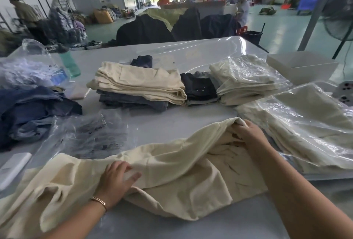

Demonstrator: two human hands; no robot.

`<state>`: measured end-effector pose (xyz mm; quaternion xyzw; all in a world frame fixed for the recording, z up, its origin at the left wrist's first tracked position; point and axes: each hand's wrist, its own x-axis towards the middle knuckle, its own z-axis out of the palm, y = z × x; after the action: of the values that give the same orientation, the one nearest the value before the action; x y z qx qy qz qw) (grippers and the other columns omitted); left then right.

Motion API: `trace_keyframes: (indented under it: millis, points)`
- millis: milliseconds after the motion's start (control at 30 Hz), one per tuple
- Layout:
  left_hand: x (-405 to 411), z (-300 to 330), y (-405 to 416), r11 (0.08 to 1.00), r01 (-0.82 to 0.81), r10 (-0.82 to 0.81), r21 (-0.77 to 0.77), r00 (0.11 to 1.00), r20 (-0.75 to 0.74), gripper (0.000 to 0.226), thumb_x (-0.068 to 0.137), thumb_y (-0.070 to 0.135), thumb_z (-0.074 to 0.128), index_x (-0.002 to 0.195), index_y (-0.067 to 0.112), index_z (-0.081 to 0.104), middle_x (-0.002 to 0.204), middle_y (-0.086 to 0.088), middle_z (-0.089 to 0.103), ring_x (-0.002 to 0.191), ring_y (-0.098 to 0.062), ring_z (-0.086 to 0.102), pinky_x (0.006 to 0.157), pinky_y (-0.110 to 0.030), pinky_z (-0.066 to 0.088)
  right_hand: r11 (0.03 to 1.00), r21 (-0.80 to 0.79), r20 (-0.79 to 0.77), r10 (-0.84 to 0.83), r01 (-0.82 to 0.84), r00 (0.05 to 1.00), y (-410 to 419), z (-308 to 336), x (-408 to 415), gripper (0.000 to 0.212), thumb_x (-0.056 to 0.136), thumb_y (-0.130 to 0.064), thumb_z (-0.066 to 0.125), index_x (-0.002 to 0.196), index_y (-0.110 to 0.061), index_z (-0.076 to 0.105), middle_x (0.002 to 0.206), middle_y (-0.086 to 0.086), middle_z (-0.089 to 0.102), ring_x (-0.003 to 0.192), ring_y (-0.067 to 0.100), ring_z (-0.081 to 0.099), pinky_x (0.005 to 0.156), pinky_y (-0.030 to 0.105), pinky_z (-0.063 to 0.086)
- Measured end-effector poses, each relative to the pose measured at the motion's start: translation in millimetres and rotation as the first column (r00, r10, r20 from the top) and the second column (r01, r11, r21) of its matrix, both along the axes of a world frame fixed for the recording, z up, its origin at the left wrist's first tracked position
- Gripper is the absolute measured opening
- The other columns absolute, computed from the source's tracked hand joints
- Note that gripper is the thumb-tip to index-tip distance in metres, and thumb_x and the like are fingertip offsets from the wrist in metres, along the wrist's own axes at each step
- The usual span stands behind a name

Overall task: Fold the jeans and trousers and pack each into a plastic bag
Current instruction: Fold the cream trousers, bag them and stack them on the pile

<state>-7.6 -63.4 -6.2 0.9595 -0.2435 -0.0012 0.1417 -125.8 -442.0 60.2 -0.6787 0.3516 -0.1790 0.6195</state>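
Note:
A pair of cream trousers (172, 162) lies spread across the near side of the grey table (191, 55). My left hand (116, 181) presses flat on the middle of the cloth with fingers spread. My right hand (246, 133) grips the far edge of the trousers and lifts a fold of it. A bagged pair of grey jeans (91, 133) lies just beyond the trousers on the left. Bagged cream trousers (305, 124) lie at the right.
A stack of folded cream and grey trousers (139, 85) sits mid-table, dark folded ones (198, 85) beside it, and another bagged cream pair (246, 78). Loose blue jeans (30, 112) are heaped at the left, empty plastic bags (24, 70) behind them. A white box (301, 66) stands far right.

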Motion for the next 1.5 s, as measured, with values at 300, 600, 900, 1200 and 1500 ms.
trace_keyframes:
  millis: [300, 600, 900, 1200, 1500]
  points:
    - [9.9, -16.2, -26.7, 0.925, 0.253, -0.347, 0.282, 0.864, 0.365, 0.025, 0.064, 0.027, 0.042, 0.067, 0.018, 0.066, 0.069, -0.002, 0.062, 0.065, -0.027, 0.064, 0.061, -0.037, 0.052, 0.931, -0.357, -0.307, -0.041, -0.075, 0.951, 7.0, -50.9, -13.1, 0.023, 0.088, -0.025, 0.055, 0.097, -0.005, 0.056, 0.098, 0.016, 0.058, 0.09, 0.034, 0.057, 0.071, 0.037, 0.043]
    - [-27.5, 8.0, -120.7, 0.931, 0.366, -0.359, 0.009, 0.908, 0.218, 0.058, 0.07, 0.045, 0.054, 0.122, 0.02, 0.06, 0.122, -0.004, 0.057, 0.111, -0.029, 0.055, 0.094, -0.041, 0.047, 0.956, -0.253, -0.278, 0.077, -0.151, 0.957, 36.7, -78.0, -49.1, 0.015, 0.085, -0.032, 0.058, 0.094, -0.021, 0.065, 0.087, 0.002, 0.069, 0.083, 0.021, 0.066, 0.071, 0.031, 0.054]
    - [-74.4, -1.2, -276.4, 0.765, 0.509, -0.596, 0.395, 0.791, 0.137, 0.041, 0.083, 0.018, 0.048, 0.124, 0.022, 0.047, 0.139, -0.003, 0.045, 0.134, -0.023, 0.035, 0.108, -0.037, 0.021, 0.846, -0.481, -0.62, -0.141, -0.232, 0.772, 45.6, -98.5, -97.3, 0.033, 0.081, -0.02, 0.052, 0.112, -0.017, 0.043, 0.124, 0.006, 0.042, 0.119, 0.026, 0.043, 0.089, 0.03, 0.041]
    - [-56.5, 14.2, -287.6, 0.652, 0.432, -0.539, 0.623, 0.842, -0.02, 0.032, 0.087, 0.035, 0.051, 0.111, 0.017, 0.063, 0.115, -0.007, 0.065, 0.108, -0.028, 0.061, 0.082, -0.033, 0.049, 0.926, -0.349, -0.653, -0.13, -0.143, 0.746, 43.4, -103.1, -88.6, 0.086, 0.086, -0.031, 0.054, 0.151, -0.009, 0.003, 0.155, 0.019, 0.005, 0.144, 0.038, 0.006, 0.117, 0.038, 0.014]
    - [-16.2, 16.1, -253.6, 0.909, -0.235, 0.048, -0.345, 0.88, -0.473, 0.05, 0.093, 0.047, 0.051, 0.066, 0.006, 0.059, 0.07, -0.014, 0.06, 0.076, -0.031, 0.057, 0.066, -0.034, 0.039, 0.928, -0.371, -0.55, -0.201, -0.021, 0.81, 23.1, -108.1, -94.7, 0.034, 0.082, -0.025, 0.055, 0.113, -0.012, 0.056, 0.119, 0.01, 0.055, 0.113, 0.028, 0.055, 0.086, 0.027, 0.045]
